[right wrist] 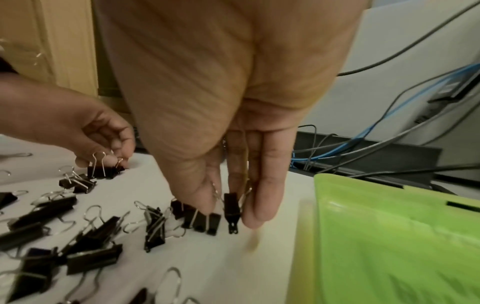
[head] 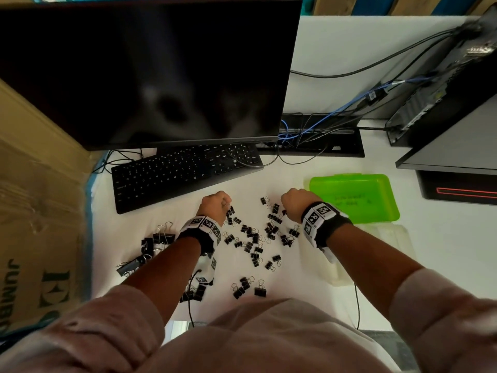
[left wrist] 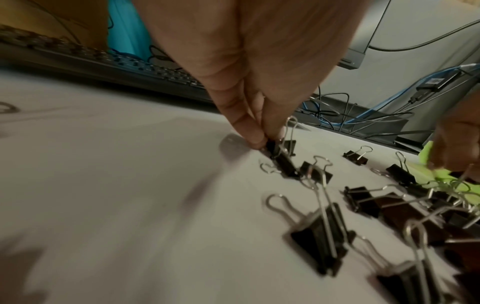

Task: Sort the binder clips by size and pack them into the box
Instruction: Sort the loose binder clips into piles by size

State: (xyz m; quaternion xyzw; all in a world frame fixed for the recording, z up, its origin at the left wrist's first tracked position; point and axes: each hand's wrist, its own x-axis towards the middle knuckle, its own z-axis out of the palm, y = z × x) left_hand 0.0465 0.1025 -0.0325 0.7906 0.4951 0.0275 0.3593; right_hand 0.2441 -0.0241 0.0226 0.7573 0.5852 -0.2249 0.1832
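Observation:
Several black binder clips [head: 252,238] with silver wire handles lie scattered on the white table [head: 376,265]. Larger clips [head: 161,238] lie grouped at the left. My left hand [head: 215,203] pinches a small clip [left wrist: 272,147] at the table surface with thumb and fingertips. My right hand [head: 295,200] hangs a little above the table and pinches a small clip [right wrist: 231,205] by its handles, just left of the green box [head: 355,197]. The green box [right wrist: 389,236] lies open at the right.
A black keyboard [head: 185,173] and a dark monitor [head: 150,71] stand behind the clips. A cardboard carton [head: 35,211] fills the left side. Cables [head: 309,133] and a computer tower [head: 443,84] are at the back right. A clear plastic tray [head: 387,238] lies below the green box.

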